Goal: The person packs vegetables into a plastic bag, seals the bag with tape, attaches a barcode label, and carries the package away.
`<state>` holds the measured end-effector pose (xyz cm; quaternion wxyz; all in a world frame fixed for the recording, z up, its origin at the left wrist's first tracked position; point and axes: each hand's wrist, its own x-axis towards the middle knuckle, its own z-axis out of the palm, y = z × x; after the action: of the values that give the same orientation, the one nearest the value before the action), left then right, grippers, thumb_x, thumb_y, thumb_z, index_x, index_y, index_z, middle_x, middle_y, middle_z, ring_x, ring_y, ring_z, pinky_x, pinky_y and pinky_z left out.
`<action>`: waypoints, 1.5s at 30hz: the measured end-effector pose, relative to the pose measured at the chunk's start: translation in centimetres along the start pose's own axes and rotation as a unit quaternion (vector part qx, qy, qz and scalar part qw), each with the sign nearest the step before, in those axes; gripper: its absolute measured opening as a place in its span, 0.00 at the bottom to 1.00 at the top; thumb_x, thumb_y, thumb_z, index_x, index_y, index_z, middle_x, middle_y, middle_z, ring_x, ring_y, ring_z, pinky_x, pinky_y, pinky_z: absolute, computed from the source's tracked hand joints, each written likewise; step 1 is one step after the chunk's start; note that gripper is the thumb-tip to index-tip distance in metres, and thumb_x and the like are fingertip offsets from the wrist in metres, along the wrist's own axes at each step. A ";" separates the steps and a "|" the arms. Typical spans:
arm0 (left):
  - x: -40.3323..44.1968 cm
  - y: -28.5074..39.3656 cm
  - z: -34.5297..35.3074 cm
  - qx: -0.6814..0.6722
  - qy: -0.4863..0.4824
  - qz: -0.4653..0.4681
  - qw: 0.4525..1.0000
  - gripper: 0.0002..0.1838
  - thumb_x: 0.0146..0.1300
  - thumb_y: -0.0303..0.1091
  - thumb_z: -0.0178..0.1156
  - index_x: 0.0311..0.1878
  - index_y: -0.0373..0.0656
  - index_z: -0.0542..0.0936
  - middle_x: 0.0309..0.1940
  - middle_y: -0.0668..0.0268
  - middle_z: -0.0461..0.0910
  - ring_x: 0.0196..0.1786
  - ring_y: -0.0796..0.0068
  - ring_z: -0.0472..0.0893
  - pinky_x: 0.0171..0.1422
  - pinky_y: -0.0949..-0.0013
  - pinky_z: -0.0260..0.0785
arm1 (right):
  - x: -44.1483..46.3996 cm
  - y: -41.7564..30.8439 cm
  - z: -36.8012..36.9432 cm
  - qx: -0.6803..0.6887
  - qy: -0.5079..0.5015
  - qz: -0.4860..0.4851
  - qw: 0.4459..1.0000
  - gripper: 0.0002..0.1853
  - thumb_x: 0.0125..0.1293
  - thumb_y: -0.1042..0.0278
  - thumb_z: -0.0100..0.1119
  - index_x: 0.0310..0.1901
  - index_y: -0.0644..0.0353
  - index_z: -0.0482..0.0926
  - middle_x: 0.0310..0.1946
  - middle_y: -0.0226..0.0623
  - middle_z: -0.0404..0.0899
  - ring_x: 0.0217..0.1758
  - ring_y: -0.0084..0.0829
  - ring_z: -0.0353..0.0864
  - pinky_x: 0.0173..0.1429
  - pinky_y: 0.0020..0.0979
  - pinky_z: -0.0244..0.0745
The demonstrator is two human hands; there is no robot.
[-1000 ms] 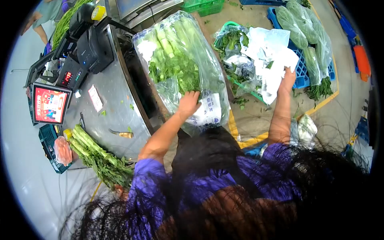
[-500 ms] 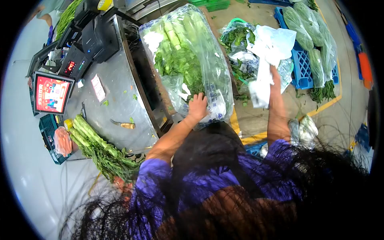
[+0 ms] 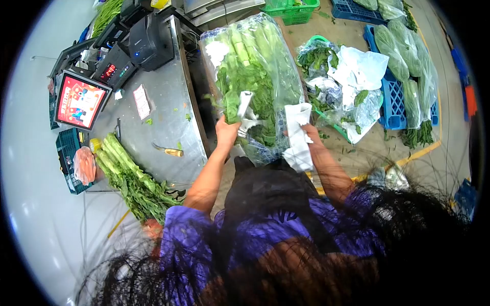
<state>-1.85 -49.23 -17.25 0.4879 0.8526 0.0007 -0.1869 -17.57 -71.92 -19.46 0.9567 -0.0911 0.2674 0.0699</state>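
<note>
A large clear bag [image 3: 292, 66] of leafy green stalks lies in front of me, its near end by my waist. My left hand [image 3: 227, 128] is closed on green leaves [image 3: 231, 106] at the bag's near left side. A crumpled white sheet [image 3: 297, 133] hangs over the near right corner of the bag, and my right hand [image 3: 308, 133] is closed on it, fingers partly hidden. Another white strip [image 3: 245, 104] lies between my hands, over the leaves.
On the left stands a metal table [image 3: 168, 115] with a knife [image 3: 168, 149], a stalk bundle [image 3: 127, 168], a scale display [image 3: 108, 72] and a screen [image 3: 83, 101]. At right are a green basket [image 3: 341, 128] of leaves and wrapping and a blue crate [image 3: 393, 99] with bagged vegetables.
My right hand has moved left from the green basket to the bag with a white sheet. My left hand has shifted to the bag's left side and taken hold of leaves.
</note>
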 end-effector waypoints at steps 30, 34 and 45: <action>-4.6 25.0 15.0 -0.092 -0.214 0.251 0.940 0.18 0.52 0.26 0.63 0.48 0.36 0.76 0.40 0.60 0.81 0.42 0.76 0.79 0.48 0.71 0.70 | -20.5 -17.1 -0.3 -0.162 0.173 -0.706 0.668 0.18 0.62 0.66 0.46 0.49 0.71 0.72 0.44 0.44 0.77 0.45 0.38 0.79 0.52 0.37 0.74; -0.4 25.1 23.0 0.045 -0.250 0.275 0.927 0.54 0.36 0.55 0.73 0.64 0.36 0.60 0.61 0.42 0.62 0.65 0.47 0.62 0.66 0.55 0.59 | -15.4 -24.9 -8.5 -0.385 0.409 -0.610 0.559 0.26 0.60 0.60 0.58 0.54 0.70 0.69 0.49 0.50 0.73 0.49 0.43 0.75 0.57 0.39 0.67; -3.0 9.2 5.5 0.165 -0.289 0.235 0.913 0.22 0.57 0.35 0.59 0.56 0.42 0.74 0.54 0.58 0.74 0.57 0.67 0.74 0.60 0.66 0.66 | -6.1 -8.7 -24.0 -0.723 0.327 -0.064 0.605 0.32 0.50 0.52 0.65 0.55 0.62 0.73 0.49 0.46 0.78 0.52 0.40 0.77 0.57 0.35 0.69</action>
<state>-4.66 -58.10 -11.16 0.3493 0.8052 -0.3712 -0.3031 -33.11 -86.00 -35.28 0.4299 -0.7867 0.4186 0.1449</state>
